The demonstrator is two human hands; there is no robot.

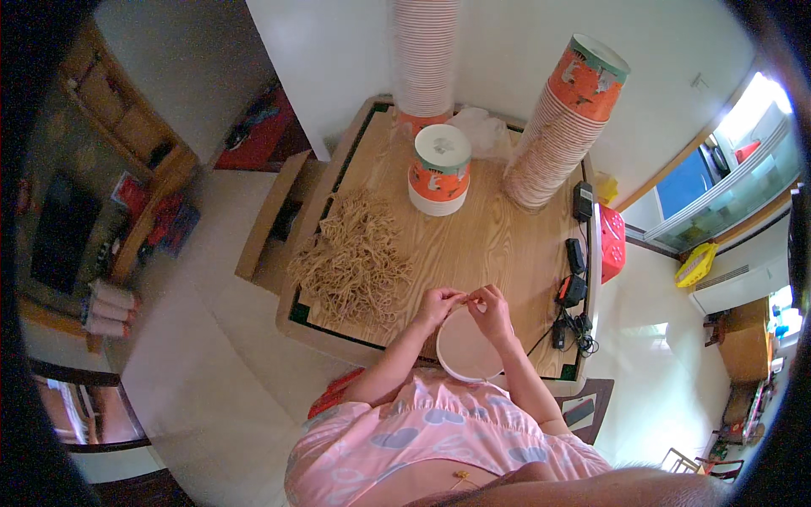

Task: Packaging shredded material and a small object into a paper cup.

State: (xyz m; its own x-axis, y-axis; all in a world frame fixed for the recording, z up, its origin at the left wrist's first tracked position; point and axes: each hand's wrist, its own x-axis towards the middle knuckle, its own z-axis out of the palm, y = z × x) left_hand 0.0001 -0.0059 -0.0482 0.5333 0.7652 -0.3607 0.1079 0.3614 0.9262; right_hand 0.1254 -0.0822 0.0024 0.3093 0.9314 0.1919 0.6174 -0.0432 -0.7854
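The left hand point(437, 305) and the right hand point(491, 309) are seen close together above the near edge of the counter point(490, 245), fingertips almost meeting. A thin tan rubber band point(467, 299) is pinched between the fingers of both hands and stretched a little across the gap between them, so both hands are closed on it. Directly below the hands, a round paper bowl point(467, 348) is found, its pale inside turned upward; its far rim is partly covered by the fingers, and whether it is touched by them cannot be told. To the person's left of the hands, a large loose heap of rubber bands point(356, 258) is spread on the counter, reaching from near the left hand back toward the middle. Further back, a short stack of orange printed bowls point(439, 169) is set upside down near the centre. Behind it a tall column of bowls point(425, 55) rises against the white wall, and a second, leaning stack of bowls point(562, 127) stands at the far right corner. Between those stacks a crumpled clear plastic bag point(480, 128) is lying. Along the right edge of the counter, black chargers and cables point(574, 287) are laid in a row.
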